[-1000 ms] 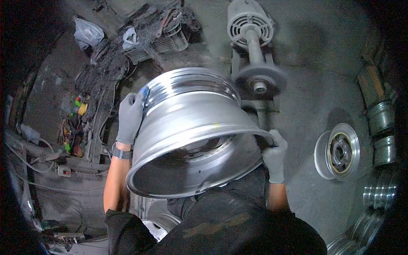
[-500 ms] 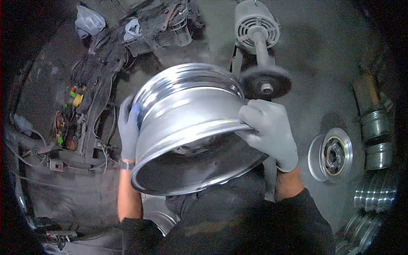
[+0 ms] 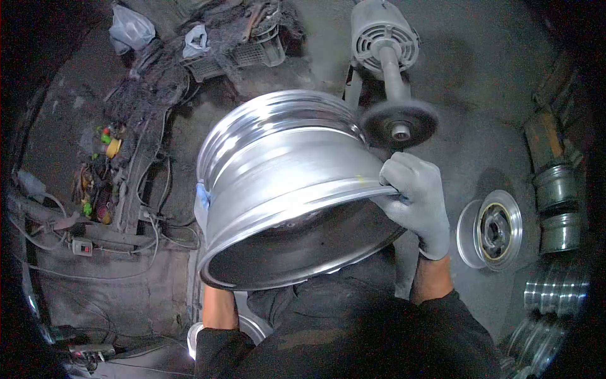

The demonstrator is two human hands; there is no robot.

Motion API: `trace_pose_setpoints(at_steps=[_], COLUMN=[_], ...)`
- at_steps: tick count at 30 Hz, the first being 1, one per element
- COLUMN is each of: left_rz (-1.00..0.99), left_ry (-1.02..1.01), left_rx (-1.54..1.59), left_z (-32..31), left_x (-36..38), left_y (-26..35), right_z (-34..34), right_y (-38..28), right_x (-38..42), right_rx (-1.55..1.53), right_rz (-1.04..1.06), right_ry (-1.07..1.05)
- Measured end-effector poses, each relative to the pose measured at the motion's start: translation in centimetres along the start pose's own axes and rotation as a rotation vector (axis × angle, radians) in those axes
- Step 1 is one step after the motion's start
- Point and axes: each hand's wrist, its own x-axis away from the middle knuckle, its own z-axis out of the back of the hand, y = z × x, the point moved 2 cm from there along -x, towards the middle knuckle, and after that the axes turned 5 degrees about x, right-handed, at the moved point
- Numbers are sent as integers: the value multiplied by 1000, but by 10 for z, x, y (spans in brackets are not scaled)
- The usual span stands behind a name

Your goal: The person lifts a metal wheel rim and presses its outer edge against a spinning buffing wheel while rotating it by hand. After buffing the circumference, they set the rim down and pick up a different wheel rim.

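Note:
A large shiny metal wheel rim (image 3: 284, 164) hangs tilted in front of my body, its dark hollow side turned toward me. My right hand (image 3: 416, 199), in a grey glove, grips the rim's lower right edge. On the far left side, only a sliver of my gloved left hand (image 3: 201, 207) shows against the rim, with a bit of blue at it; its fingers are mostly hidden behind the metal. Just beyond the rim's upper right edge is a dark round wheel (image 3: 400, 124), blurred, on the shaft of a grey motor (image 3: 385, 39).
Another rim (image 3: 499, 230) stands on the floor at right, near stacked rims (image 3: 555, 294) along the right edge. A dusty crate (image 3: 243, 57) and plastic bags (image 3: 131, 28) lie at upper left. Cables and a switch box (image 3: 82, 247) are at left.
The rim has turned and shifted slightly right. My right hand has moved a little right with its edge. My left hand has slipped mostly out of sight behind the rim.

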Motion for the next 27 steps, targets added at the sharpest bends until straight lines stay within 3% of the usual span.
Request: trace_pose_setpoints(at_steps=[5,15,20,22,26,27], left_rz=[51,-332,-429,-597,-680,-608], left_ry=[-12,-53,-105,-134,-174,-161], left_rx=[0,-501,-571,-789,-859,-822], left_z=[-11,7,-16,-34,-44,-49], left_x=[2,-31,-15,1,2,5], left_y=[10,31,51,63,72,75], right_z=[-3,-12,-20,-23,-31,-33], right_y=[2,15,21,25,31,33], right_x=[8,30,45,51,63,66], right_rx=[-27,-111,-151,-168,-198,-200], right_rz=[-56,-175,-222,-236,-276,-296], right_ry=[51,148,189,213,227,233])
